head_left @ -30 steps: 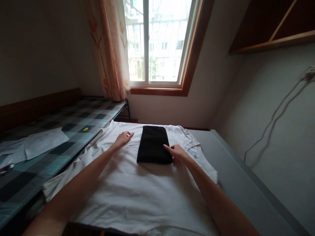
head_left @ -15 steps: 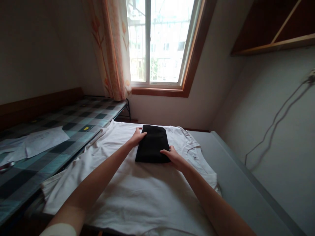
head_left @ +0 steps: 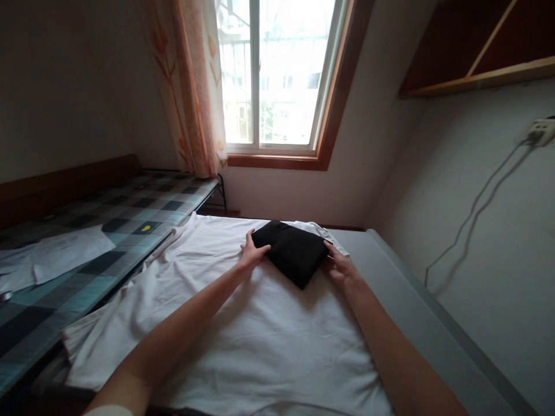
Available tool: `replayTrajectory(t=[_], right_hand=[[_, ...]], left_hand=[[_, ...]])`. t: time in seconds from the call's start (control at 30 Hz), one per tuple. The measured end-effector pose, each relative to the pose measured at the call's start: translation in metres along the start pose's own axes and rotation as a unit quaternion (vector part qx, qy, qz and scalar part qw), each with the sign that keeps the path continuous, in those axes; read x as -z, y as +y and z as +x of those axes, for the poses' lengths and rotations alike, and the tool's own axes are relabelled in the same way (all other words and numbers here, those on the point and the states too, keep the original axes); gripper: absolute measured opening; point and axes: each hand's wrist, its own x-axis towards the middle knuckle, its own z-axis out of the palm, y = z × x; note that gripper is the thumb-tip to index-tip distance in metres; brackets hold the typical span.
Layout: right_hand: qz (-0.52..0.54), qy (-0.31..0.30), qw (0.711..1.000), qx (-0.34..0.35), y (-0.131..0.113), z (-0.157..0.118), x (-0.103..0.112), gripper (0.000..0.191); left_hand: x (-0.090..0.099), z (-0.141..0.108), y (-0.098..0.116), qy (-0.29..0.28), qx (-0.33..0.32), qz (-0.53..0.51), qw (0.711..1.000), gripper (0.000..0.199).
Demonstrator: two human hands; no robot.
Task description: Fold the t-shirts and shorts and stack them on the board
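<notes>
A black folded cloth (head_left: 295,251), flat and roughly rectangular, is held between my two hands over the white cloth (head_left: 243,346). My left hand (head_left: 252,249) grips its left corner, thumb on top and fingers beneath. At the opposite side, my right hand (head_left: 340,263) pinches the right corner, with the other fingers partly hidden underneath. The black piece sits turned at an angle, one corner pointing toward me. What kind of garment it is, if any, I cannot make out. Under it the white cloth, which looks like a shirt, lies spread out with wrinkles.
Left stands a bed with a checked mattress (head_left: 143,203), with papers (head_left: 65,257) on it. The grey surface (head_left: 390,277) extends to the right wall, where a cord (head_left: 477,202) hangs from a socket (head_left: 540,133). A window (head_left: 281,86) and curtain (head_left: 195,86) are ahead.
The black folded cloth has turned and shifted to the right, going from nearly upright to slanted. My right hand has moved right and slightly up with its corner.
</notes>
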Motion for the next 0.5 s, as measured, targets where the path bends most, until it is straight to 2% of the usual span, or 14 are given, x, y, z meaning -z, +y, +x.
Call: replayTrajectory(t=[0.07, 0.13, 0.2, 0.27, 0.37, 0.5], right_hand=[[-0.009, -0.015, 1.0, 0.013, 0.001, -0.001, 0.0, 0.013], [-0.033, -0.04, 0.999, 0.007, 0.002, -0.004, 0.0, 0.02], [-0.063, -0.079, 0.995, -0.016, 0.003, -0.01, -0.001, 0.03], [-0.094, -0.105, 0.99, -0.022, 0.004, -0.014, -0.002, 0.038], [-0.141, -0.098, 0.985, 0.003, 0.007, -0.015, -0.002, 0.05], [-0.156, -0.031, 0.983, 0.089, 0.005, -0.005, 0.004, 0.051]], left_hand=[[0.002, 0.002, 0.0, 0.021, -0.025, 0.066, 0.997, 0.06], [0.007, 0.005, 0.002, 0.047, -0.098, 0.135, 0.985, 0.04], [0.013, 0.008, 0.003, 0.075, -0.172, 0.212, 0.959, 0.034], [0.018, 0.011, 0.002, 0.088, -0.206, 0.282, 0.933, 0.036], [0.023, 0.02, -0.002, 0.061, -0.205, 0.332, 0.919, 0.038], [0.028, 0.033, -0.007, -0.012, -0.236, 0.284, 0.929, 0.032]])
